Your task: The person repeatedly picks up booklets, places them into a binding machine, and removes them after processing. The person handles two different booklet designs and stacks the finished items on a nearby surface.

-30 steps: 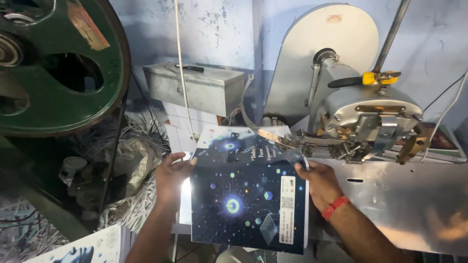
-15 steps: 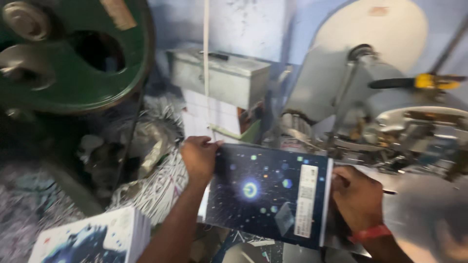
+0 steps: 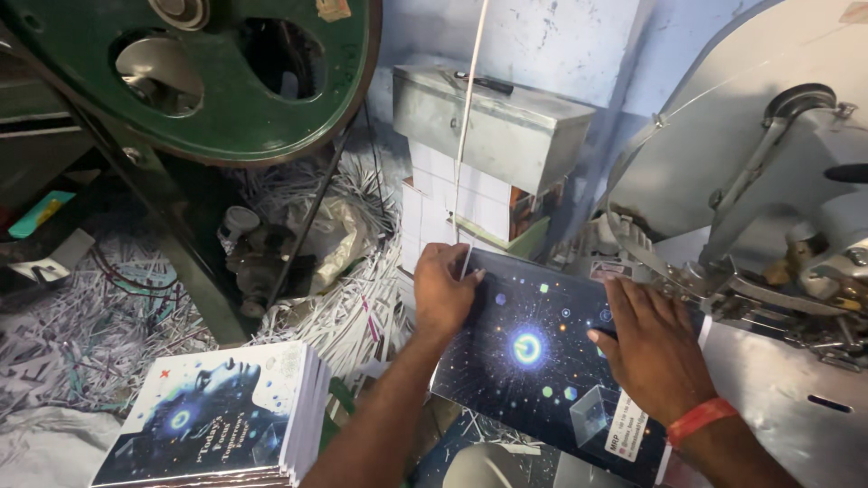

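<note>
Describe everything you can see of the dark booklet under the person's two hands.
The booklet is thin, with a glossy dark blue cover printed like a starry sky: a glowing blue-white orb at its middle, small coloured dots, a translucent cube and a white label strip near one end. It lies nearly flat, slanted across the view, beside the grey metal machine. The left hand grips its far-left edge; the right hand presses flat on its right part.

Booklet (image 3: 533, 361) centre, under both hands; stack of booklets (image 3: 217, 420) left; flywheel (image 3: 217, 72) behind; machine (image 3: 768, 208) right.
</note>
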